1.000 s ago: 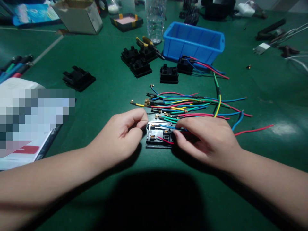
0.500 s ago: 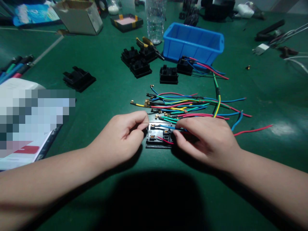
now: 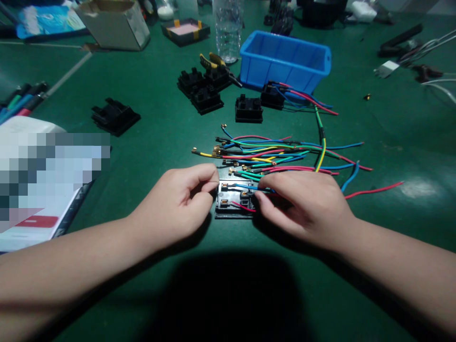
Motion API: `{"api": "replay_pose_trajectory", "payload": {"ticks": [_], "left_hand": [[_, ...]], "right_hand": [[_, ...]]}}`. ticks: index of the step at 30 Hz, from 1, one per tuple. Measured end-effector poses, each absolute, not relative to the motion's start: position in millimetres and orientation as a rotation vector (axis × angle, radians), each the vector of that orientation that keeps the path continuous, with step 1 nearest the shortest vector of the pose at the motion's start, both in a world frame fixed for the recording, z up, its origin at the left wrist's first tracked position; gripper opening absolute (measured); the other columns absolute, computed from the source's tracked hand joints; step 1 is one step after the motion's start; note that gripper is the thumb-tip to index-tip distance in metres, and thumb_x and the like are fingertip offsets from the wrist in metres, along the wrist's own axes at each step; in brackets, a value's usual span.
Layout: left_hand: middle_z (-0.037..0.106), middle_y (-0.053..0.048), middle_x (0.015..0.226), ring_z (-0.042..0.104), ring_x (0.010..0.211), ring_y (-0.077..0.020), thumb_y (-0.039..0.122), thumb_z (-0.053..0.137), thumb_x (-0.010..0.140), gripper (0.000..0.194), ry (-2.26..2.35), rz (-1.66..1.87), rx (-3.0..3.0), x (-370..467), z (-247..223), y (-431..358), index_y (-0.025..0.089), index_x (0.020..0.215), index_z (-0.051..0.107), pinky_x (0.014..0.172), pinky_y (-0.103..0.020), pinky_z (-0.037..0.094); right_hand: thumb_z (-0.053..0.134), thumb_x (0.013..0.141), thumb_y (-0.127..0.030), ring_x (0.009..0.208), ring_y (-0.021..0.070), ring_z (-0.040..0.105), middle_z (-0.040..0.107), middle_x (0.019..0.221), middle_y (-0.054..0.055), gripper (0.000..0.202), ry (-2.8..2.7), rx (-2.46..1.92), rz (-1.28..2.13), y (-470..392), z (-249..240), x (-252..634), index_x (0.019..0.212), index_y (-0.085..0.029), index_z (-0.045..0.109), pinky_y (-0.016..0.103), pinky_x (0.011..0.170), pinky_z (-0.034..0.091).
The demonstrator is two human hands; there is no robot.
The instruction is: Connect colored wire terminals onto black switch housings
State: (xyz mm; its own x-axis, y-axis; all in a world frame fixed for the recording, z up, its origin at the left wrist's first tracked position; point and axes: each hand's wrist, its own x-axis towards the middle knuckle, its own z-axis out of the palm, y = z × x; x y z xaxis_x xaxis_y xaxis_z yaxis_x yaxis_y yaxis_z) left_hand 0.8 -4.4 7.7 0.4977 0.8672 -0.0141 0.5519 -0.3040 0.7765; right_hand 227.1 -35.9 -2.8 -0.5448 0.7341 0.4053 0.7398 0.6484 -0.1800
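Note:
A black plastic socket housing lies back side up on the table, with brass terminals in its slots. One blue wire and one red wire run from it to the right. My left hand is closed at the housing's left edge, thumb and forefinger pinching it. On the right side, my right hand has its thumb and forefinger closed around a wire by the right-hand terminal; the fingers hide most of it. Just behind the hands lies a bundle of coloured wires with brass ends.
Several black housings and yellow-handled pliers sit farther back, near a blue bin and a clear bottle. A wired housing is before the bin. Another housing and a cardboard box are left.
Both hands keep the same hold on the housing and wire. The whole view has shifted very slightly; nothing else visibly moves.

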Motion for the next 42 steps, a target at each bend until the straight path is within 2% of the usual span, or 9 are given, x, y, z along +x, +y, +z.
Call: {"api": "replay_pose_trajectory", "payload": {"ticks": [7,15,21,25,30,34,42], "left_hand": [[0.033,0.004,0.057,0.033,0.054,-0.0129,0.013,0.041,0.071,0.017,1.131,0.585,2.053,-1,4,-5,0.023,0.063,0.03,0.051,-0.027,0.026],[0.051,0.002,0.075,0.05,0.069,-0.015,0.009,0.05,0.078,0.015,1.044,0.8,2.123,-5,1,-10,0.022,0.077,0.042,0.063,-0.03,0.038],[0.052,-0.002,0.091,0.052,0.084,-0.0175,0.02,0.056,0.089,0.012,1.06,0.808,2.244,-3,-3,-9,0.022,0.096,0.046,0.074,-0.032,0.043],[0.053,-0.004,0.102,0.052,0.094,-0.0201,0.028,0.059,0.09,0.02,1.052,0.769,2.285,-3,-5,-7,0.022,0.103,0.046,0.085,-0.036,0.044],[0.053,-0.005,0.112,0.052,0.104,-0.0212,0.027,0.06,0.089,0.026,1.067,0.718,2.228,-2,-6,-6,0.022,0.111,0.047,0.09,-0.036,0.044],[0.057,-0.005,0.113,0.055,0.102,-0.0215,0.03,0.059,0.091,0.027,1.057,0.66,2.182,0,-4,-7,0.021,0.115,0.049,0.09,-0.037,0.045],[0.06,-0.005,0.106,0.057,0.097,-0.0211,0.031,0.057,0.092,0.022,1.07,0.6,2.167,-1,-2,-7,0.02,0.11,0.053,0.089,-0.037,0.046]], "right_hand": [[0.054,0.094,-0.026,0.059,0.0142,0.061,0.068,0.069,0.001,0.016,-2.413,-1.149,-0.015,-36,-3,227,0.083,-0.018,0.064,0.028,0.056,0.037],[0.053,0.094,-0.026,0.057,0.0138,0.06,0.068,0.068,0.0,0.017,-2.409,-1.16,-0.015,-36,-3,227,0.081,-0.02,0.062,0.028,0.056,0.036],[0.053,0.094,-0.026,0.057,0.0136,0.059,0.067,0.068,0.0,0.017,-2.413,-1.156,-0.016,-36,-3,227,0.081,-0.02,0.062,0.028,0.055,0.036],[0.053,0.094,-0.026,0.057,0.0132,0.058,0.066,0.067,0.0,0.017,-2.414,-1.163,0.001,-36,-2,226,0.081,-0.02,0.061,0.028,0.055,0.036],[0.053,0.094,-0.025,0.056,0.0126,0.057,0.065,0.066,-0.001,0.016,-2.414,-1.139,0.006,-35,-2,226,0.081,-0.019,0.062,0.027,0.055,0.035],[0.051,0.094,-0.025,0.055,0.0123,0.055,0.064,0.064,-0.001,0.017,-2.419,-1.135,0.012,-35,-3,227,0.081,-0.02,0.061,0.027,0.055,0.034],[0.05,0.095,-0.024,0.055,0.0126,0.055,0.063,0.064,-0.001,0.018,-2.431,-1.129,0.01,-35,-2,227,0.081,-0.02,0.061,0.027,0.055,0.034]]}}
